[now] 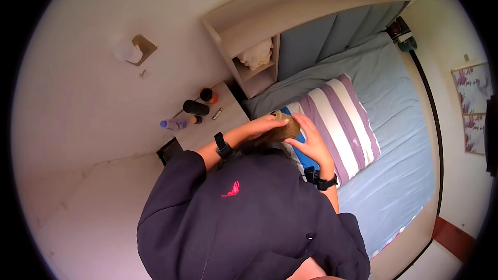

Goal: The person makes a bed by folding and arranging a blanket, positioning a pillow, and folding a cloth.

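Note:
A brown, rough-textured item (288,129) with a lighter rim is held in front of my chest, over the near edge of the bed; I cannot make out its exact kind. My left hand (263,125) grips it from the left, thumb on top. On the opposite side, my right hand (313,143) curves round it with thumb and fingers spread against its edge. A striped pillow (340,127) in purple and white lies just beyond my right hand. Something blue (306,162) shows beneath the hands. Both wrists wear black bands.
To the left, a bedside table (226,115) bears a black cylinder (196,107), a dark-lidded jar (208,96), a plastic bottle (175,124) and a small white object (217,114). The bed (399,140) has a grey padded headboard (332,31) with shelves holding a folded cloth (257,54).

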`<move>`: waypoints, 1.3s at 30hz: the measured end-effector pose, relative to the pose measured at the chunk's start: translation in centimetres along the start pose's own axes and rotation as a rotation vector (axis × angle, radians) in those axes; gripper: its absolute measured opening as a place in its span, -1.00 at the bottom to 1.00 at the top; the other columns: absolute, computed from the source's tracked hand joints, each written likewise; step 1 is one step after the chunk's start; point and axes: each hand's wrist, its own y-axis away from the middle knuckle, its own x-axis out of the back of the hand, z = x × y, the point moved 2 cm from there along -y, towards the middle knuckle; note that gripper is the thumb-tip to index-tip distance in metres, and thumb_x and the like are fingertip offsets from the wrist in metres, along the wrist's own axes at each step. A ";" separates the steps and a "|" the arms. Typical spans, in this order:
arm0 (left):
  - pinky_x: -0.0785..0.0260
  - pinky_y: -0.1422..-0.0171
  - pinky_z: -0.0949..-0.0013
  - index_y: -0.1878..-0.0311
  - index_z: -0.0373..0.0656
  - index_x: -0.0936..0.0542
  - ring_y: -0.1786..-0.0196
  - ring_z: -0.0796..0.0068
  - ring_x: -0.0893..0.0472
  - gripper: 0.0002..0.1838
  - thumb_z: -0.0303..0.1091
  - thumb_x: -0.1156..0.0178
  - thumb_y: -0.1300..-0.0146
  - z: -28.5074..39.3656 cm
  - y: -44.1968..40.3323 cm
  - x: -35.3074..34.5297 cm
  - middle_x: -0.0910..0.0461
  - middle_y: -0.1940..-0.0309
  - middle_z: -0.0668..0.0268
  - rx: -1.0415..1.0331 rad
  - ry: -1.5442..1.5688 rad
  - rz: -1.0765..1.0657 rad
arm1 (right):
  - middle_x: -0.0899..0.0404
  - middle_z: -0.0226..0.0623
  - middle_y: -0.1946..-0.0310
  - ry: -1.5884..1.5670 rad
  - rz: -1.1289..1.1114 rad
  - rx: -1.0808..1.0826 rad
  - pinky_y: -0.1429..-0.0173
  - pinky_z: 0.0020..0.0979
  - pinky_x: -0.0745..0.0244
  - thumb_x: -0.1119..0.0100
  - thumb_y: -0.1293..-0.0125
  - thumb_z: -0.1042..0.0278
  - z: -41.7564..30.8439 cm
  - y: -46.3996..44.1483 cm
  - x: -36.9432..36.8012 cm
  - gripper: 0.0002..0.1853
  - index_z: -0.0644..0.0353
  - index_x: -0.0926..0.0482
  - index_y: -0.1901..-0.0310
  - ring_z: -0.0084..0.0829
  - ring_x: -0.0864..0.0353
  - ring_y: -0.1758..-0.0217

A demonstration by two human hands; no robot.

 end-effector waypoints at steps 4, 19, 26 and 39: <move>-0.32 0.29 0.58 0.10 -0.25 -0.48 0.30 0.70 -0.48 -0.53 0.03 -0.04 -0.22 -1.6 -0.9 1.2 -0.53 0.29 0.39 -0.004 0.021 -0.039 | -0.47 -0.15 0.19 0.187 -0.086 0.205 0.00 -0.31 -0.36 -0.32 0.08 0.26 -2.9 -2.0 -1.9 -0.42 0.20 -0.38 -0.03 -0.13 -0.46 0.09; 0.25 -0.37 0.01 -0.15 -0.17 -0.31 -0.18 0.23 -0.32 -0.24 -0.14 -0.39 0.15 1.5 0.0 3.9 -0.41 -0.08 0.25 -0.296 -0.823 -0.194 | -0.50 -0.31 0.32 -0.301 -0.214 -0.095 0.09 -0.46 -0.35 -0.19 -0.03 0.46 -3.8 -5.5 -1.2 -0.69 0.30 -0.50 0.14 -0.41 -0.49 0.23; -0.29 0.02 0.53 -0.02 -0.20 -0.41 0.10 0.62 -0.44 -0.49 -0.26 -0.31 -0.01 2.0 -1.0 6.8 -0.49 0.16 0.32 -0.272 -0.547 -0.055 | -0.53 -0.38 0.16 -0.473 -0.092 -0.250 -0.01 -0.54 -0.35 -0.10 -0.17 0.49 -3.4 -7.5 1.2 -0.65 0.30 -0.42 -0.02 -0.56 -0.46 0.09; -0.24 -0.10 0.39 -0.14 -0.28 -0.29 -0.05 0.35 -0.40 -0.47 -0.31 -0.16 -0.12 14.0 0.4 7.7 -0.38 0.00 0.09 -0.698 -0.510 0.748 | -0.35 -0.11 -0.06 -0.033 0.493 0.056 -0.21 -0.41 -0.18 -0.12 -0.16 0.32 -3.6 -14.7 1.7 -0.45 0.24 -0.24 -0.18 -0.29 -0.31 -0.17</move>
